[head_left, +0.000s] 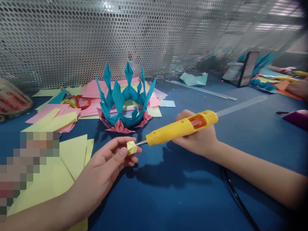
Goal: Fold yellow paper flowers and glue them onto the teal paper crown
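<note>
Between the thumb and fingers of my left hand (106,166) is a small folded piece of yellow paper (131,148). My right hand (199,138) is wrapped round a yellow hot glue gun (170,131), its metal nozzle pointing left and meeting the folded paper's right side. A clear glue stick (243,106) sticks out of the gun's back end. Behind my hands stands a blue folded-paper crown (117,99), with pink paper flowers (120,126) round its base. Most of my right fingers are hidden behind the gun.
Yellow paper sheets (72,154) lie under my left forearm. Pink paper (93,89) and red-handled scissors (83,102) sit behind. A loose glue stick (202,89), a phone (249,69) and another person's hand (298,88) are further right. A black cord (237,195) runs below my right arm.
</note>
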Available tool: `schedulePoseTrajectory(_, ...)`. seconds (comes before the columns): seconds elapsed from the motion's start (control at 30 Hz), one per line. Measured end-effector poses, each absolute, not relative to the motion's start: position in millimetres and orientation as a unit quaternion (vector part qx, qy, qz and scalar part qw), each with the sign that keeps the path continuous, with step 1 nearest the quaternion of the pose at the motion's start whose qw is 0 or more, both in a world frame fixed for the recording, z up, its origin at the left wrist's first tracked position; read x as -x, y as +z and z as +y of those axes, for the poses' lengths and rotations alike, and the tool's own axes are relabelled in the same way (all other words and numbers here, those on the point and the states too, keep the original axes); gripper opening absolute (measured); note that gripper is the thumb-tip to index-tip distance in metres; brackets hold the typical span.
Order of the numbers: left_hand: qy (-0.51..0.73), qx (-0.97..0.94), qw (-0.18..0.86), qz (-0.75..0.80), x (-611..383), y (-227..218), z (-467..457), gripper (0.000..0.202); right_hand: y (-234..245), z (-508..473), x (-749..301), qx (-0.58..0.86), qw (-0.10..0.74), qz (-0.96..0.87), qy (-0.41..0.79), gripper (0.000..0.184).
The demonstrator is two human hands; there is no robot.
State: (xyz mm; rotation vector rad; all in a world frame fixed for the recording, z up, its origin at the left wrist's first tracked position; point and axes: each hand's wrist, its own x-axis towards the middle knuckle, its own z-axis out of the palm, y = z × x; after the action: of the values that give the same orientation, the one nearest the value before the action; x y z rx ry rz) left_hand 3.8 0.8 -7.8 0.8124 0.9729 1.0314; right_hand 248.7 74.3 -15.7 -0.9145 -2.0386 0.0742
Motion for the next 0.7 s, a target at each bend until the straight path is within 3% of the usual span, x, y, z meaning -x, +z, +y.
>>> schedulePoseTrajectory(0.7, 0.463, -0.351, 0.684, 0.441, -5.1, -5.8, 0.8, 0.022, -13.7, 73.3, -247.8, 0.38, 0.424, -0.82, 0.057, 0.02)
